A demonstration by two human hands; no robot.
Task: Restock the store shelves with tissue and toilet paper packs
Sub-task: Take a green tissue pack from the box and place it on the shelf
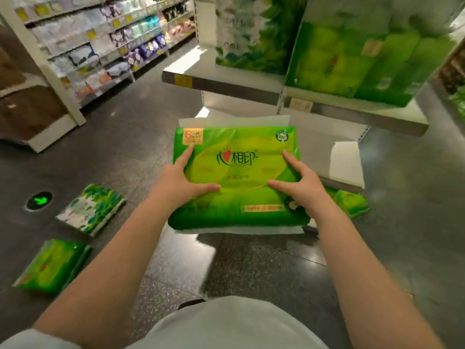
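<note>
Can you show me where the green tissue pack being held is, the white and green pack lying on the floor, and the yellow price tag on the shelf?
green tissue pack [236, 172]: head view, printed front face.
white and green pack [93, 210]: head view, top face.
yellow price tag [183, 80]: head view, tag's middle, on shelf edge.

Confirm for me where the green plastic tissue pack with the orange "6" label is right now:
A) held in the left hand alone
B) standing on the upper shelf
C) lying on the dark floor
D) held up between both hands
D: the green plastic tissue pack with the orange "6" label is raised in front of the white shelf, with the left hand and right hand gripping its two sides, fingers spread over its face.
</note>
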